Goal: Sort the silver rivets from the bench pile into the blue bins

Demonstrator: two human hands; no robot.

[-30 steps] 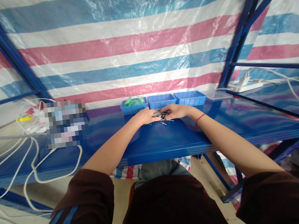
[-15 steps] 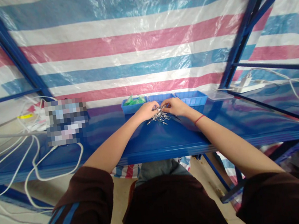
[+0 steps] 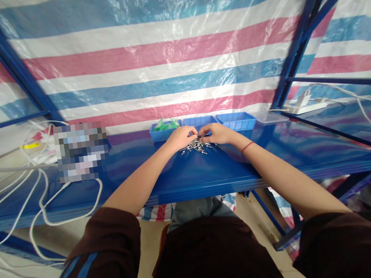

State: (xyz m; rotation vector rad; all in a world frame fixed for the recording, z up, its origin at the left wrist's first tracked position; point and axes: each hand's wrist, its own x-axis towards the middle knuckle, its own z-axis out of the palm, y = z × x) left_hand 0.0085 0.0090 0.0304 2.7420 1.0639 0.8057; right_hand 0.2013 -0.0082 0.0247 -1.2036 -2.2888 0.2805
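We see both hands at the centre of the frame, over a small pile of thin metal pieces (image 3: 197, 146) that lies loose on the blue table (image 3: 203, 173). The left hand (image 3: 181, 136) comes in from the lower left, its thumb and fingers curled towards each other at the top of the pile. The right hand (image 3: 217, 133) comes in from the lower right and meets it there with bent fingers, the two sets of fingertips close together. We cannot tell whether either hand grips a piece, because the pieces and fingertips blend at this size. Around the right forearm we see a thin red band (image 3: 247, 147).

Just above the hands in the frame, three blue bins stand in a row: the left bin (image 3: 162, 136) holds green material (image 3: 167, 125), and the middle bin (image 3: 200, 121) and the right bin (image 3: 238, 125) follow beside it. Further right we see a white power strip (image 3: 309, 107); at the left of the frame, white cables (image 3: 45, 198) loop over the table's edge. A striped sheet (image 3: 160, 52) fills the upper frame.
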